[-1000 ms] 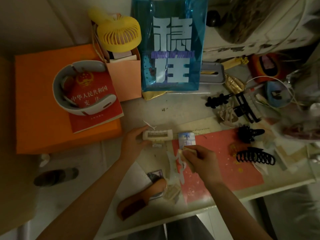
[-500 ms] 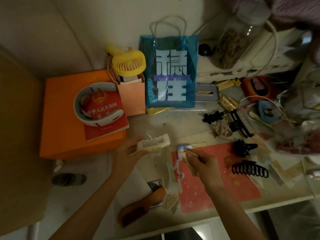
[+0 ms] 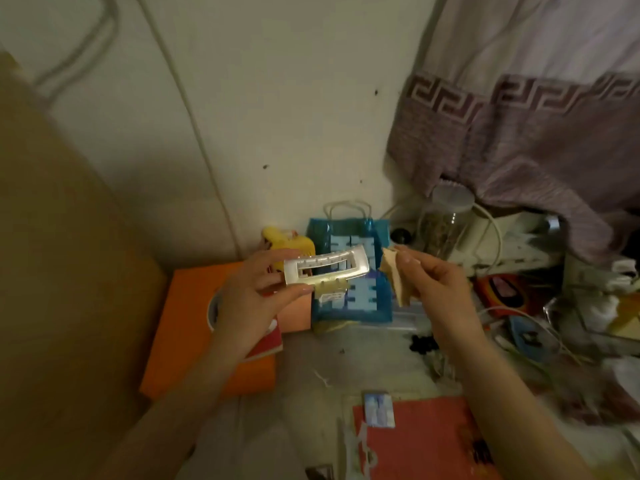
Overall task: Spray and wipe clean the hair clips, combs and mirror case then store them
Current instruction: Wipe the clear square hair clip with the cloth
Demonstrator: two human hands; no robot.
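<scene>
Pearly cream plastic is catching the dim light: a rectangular hair clip is being held up in the air above the table, in front of the blue bag. The left hand is pinching it, thumb along the lower edge and fingers behind the upper edge, so that grip is closed narrowly on the clip. Just to the right, apart from the clip, the right hand is gripping a folded tan cloth between thumb and fingertips.

Below the hands the table is lying pale and scuffed, with a red mat covering its near right part and a small blue-and-white packet sitting at the mat's upper left corner. A dark claw clip is lying further back, partly hidden by the right wrist. To the left an orange box is carrying a red booklet, mostly covered by the left hand.

Against the cream wall the blue bag is standing upright with its handles up; what it is holding cannot be made out. A yellow fan is peeking out beside it. A clear jar with a white lid is holding something brownish. Patterned mauve fabric is hanging over the cluttered right side.
</scene>
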